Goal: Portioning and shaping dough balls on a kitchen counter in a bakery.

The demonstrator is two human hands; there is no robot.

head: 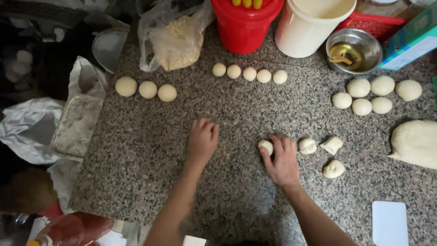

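My right hand [282,159] cups a small dough ball [266,146] against the speckled granite counter [150,146]. My left hand [203,139] presses palm-down on the counter; whether dough lies under it is hidden. Right of my right hand lie three rough dough pieces [307,146], [332,145], [333,169]. A big dough lump [416,142] sits at the right edge. Rolled balls stand in rows: three at the far left [148,89], several small ones in the middle [249,73], several at the far right [369,96].
At the back stand a red bucket [243,25], a white bucket [314,25], a steel bowl with oil [354,51], a bag of crumbs [177,43] and a box [412,38]. A white scraper [389,223] lies near right. Plastic bags [27,127] crowd the left.
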